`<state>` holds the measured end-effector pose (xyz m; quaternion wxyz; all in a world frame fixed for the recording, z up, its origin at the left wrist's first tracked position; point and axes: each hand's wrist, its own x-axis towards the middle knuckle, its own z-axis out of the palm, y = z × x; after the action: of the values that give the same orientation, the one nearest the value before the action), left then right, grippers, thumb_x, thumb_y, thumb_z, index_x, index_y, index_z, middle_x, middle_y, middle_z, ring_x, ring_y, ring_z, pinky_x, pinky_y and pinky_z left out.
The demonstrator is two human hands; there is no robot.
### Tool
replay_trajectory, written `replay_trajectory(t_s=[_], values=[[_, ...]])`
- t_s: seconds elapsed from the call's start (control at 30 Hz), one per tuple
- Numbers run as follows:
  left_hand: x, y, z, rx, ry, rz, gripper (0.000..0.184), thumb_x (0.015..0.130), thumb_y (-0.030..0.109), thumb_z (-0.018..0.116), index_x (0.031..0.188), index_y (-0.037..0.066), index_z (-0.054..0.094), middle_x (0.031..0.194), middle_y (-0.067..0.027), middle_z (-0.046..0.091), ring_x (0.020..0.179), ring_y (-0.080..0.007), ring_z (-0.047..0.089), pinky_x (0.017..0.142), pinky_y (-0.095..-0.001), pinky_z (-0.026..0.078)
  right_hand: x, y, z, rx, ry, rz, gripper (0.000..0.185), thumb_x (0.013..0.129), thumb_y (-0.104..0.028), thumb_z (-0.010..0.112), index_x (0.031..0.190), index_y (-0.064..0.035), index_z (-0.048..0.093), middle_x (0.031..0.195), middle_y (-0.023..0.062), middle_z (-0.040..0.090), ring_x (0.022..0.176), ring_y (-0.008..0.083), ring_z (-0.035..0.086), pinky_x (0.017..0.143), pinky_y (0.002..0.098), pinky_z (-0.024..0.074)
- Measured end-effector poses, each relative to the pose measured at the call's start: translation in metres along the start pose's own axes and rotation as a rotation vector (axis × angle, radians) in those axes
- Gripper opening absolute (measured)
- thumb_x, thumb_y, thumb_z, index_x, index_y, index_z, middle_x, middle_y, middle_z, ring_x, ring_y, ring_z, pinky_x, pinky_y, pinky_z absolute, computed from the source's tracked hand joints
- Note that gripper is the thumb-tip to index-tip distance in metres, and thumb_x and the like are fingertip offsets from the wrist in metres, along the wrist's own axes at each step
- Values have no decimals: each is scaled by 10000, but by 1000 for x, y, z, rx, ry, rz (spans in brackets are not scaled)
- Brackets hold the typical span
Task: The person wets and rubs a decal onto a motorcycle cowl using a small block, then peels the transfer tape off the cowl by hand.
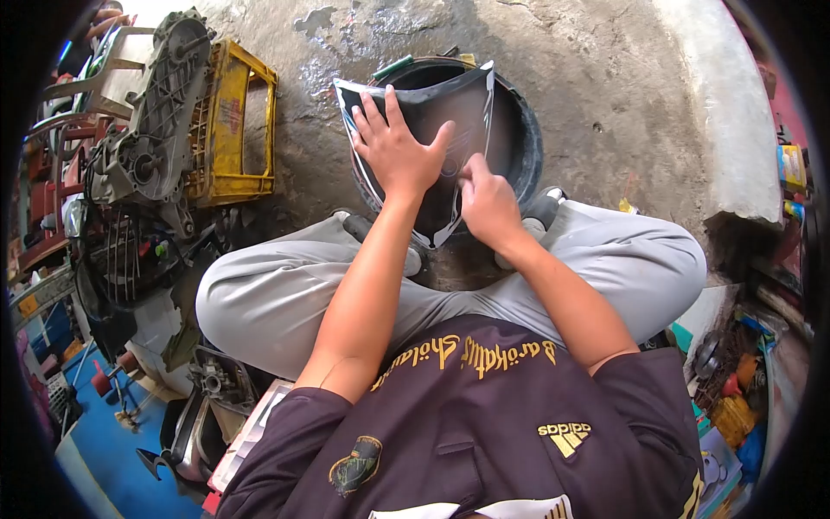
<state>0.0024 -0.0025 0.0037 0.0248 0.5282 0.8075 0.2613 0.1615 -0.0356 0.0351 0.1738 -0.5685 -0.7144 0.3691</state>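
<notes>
A dark, shield-shaped plastic panel with white-striped edges, which looks like a motorcycle body panel, lies across the top of a round black tub between my knees. My left hand is open, its fingers spread over the left half of the panel. On the panel's right side, my right hand is closed, with the fingers curled and the tips at the surface. Anything inside those fingers is too small or hidden to make out. The panel's narrow end points towards me and covers much of the tub's opening.
A yellow plastic crate stands on the left, beside a grey metal engine casing. Wet patches mark the concrete floor ahead. A raised concrete ledge runs along the right, with mixed parts and containers near it.
</notes>
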Motion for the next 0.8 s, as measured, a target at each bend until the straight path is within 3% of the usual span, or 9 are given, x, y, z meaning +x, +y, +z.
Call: replay_trajectory(t_s=[0.17,0.23,0.43,0.6,0.8], values=[[1,-1,-2,-3,-7,-7,1074,779,661,793,1601,79,417,1667,-293,337,1541,-508,299,1223,-637,252,-22,3,7,60,-120,-11,137,970,-47,605,1084,-10,539,877,299,704,893,532,681,782,608,507],[1,-1,1,21,7,0,1108,779,707,796,1612,92,403,1678,-270,330,1550,-488,301,1217,-644,270,-12,3,6,0,-100,-13,139,969,-44,599,1091,-13,540,881,303,705,889,533,681,786,615,509],[0,-4,2,-35,5,4,1097,776,672,802,1614,87,404,1685,-287,311,1548,-509,289,1230,-639,250,19,8,9,-99,154,-85,141,978,-78,588,1105,-27,552,800,317,694,814,527,696,737,632,540],[0,-5,2,-30,1,-1,1117,776,710,791,1620,93,398,1686,-282,313,1555,-500,285,1228,-646,249,-31,0,19,-50,-11,-77,122,977,-72,587,1084,-45,535,792,312,693,824,534,692,759,661,507],[0,-9,4,-18,-1,-8,1134,777,735,785,1624,91,394,1685,-280,319,1558,-488,288,1223,-650,257,15,3,11,-95,92,-77,124,978,-76,590,1081,-35,534,830,310,700,859,525,697,768,634,525]])
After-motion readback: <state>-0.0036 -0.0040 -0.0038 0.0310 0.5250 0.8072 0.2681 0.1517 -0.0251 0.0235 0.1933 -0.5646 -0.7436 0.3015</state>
